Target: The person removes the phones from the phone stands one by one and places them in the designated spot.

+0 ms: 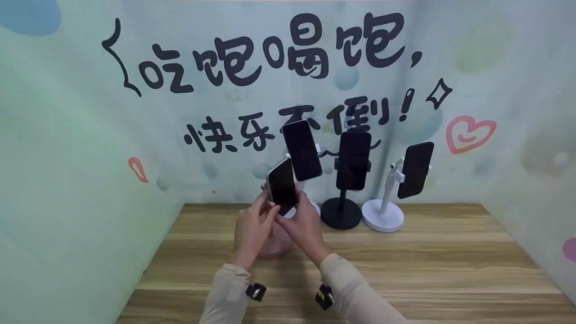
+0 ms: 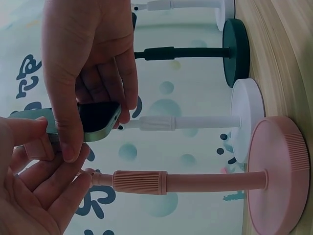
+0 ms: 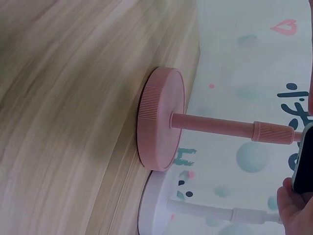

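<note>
A smartphone (image 1: 282,185) with a dark screen sits tilted at the top of a pink phone stand (image 2: 215,182). My left hand (image 1: 253,228) grips the stand's pink clamp (image 2: 41,148) from the left, its thumb against the phone's edge. From the other side, my right hand (image 1: 308,225) holds the phone, with the thumb across its lower end and the fingers behind it. In the right wrist view the pink round base (image 3: 161,120) stands flat on the table. Part of the clamp is hidden behind fingers and phone.
Behind the pink stand is a white stand with a phone (image 1: 303,150). Farther right are a black stand (image 1: 341,213) and another white stand (image 1: 382,216), each holding a dark phone. A printed cloth backdrop (image 1: 234,103) rises behind the wooden table (image 1: 427,274).
</note>
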Motion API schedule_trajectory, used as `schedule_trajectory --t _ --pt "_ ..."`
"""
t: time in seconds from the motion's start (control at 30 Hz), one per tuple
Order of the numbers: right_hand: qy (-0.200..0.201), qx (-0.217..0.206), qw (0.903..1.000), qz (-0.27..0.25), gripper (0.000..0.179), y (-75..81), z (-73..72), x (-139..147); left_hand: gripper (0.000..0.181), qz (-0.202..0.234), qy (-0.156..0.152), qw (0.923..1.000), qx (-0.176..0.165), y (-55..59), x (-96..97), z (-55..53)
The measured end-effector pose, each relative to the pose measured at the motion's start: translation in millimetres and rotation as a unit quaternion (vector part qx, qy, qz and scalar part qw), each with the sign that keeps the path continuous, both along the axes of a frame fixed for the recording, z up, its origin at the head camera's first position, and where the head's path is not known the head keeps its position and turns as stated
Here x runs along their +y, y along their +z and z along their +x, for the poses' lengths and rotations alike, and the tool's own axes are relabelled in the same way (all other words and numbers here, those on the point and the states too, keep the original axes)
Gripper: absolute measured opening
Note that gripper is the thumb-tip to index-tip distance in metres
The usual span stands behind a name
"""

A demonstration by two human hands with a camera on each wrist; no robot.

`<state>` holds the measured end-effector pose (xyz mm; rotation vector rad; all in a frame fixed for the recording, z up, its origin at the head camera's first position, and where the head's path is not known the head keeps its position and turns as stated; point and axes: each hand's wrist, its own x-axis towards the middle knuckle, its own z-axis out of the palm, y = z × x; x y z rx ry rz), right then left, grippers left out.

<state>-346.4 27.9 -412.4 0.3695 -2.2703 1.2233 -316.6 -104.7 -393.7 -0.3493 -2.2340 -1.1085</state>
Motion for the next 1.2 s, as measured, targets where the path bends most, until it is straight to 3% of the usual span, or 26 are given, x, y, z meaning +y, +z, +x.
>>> schedule_trajectory --t 0.4,0.7,0.93,1.2 --pt "-0.016 0.026 0.9989 0.036 0.068 2.2 -0.5 2 0.041 -0.007 0.01 0.9999 0.007 1.1 1.5 -0.2" --pt "-0.002 0.051 0.9972 0.054 0.068 1.4 -2.9 5 0.041 -0.009 0.024 0.9993 0.028 -1.6 2.8 1.1" --pt "0.005 0.039 0.9969 0.069 0.078 1.3 -4.4 9 0.038 -0.002 0.023 0.9986 0.047 -3.8 3.5 1.4" --pt "0.022 0.023 0.9961 0.082 0.073 4.2 -6.8 15 0.037 -0.011 0.031 0.9976 0.06 -4.2 5.0 1.6"
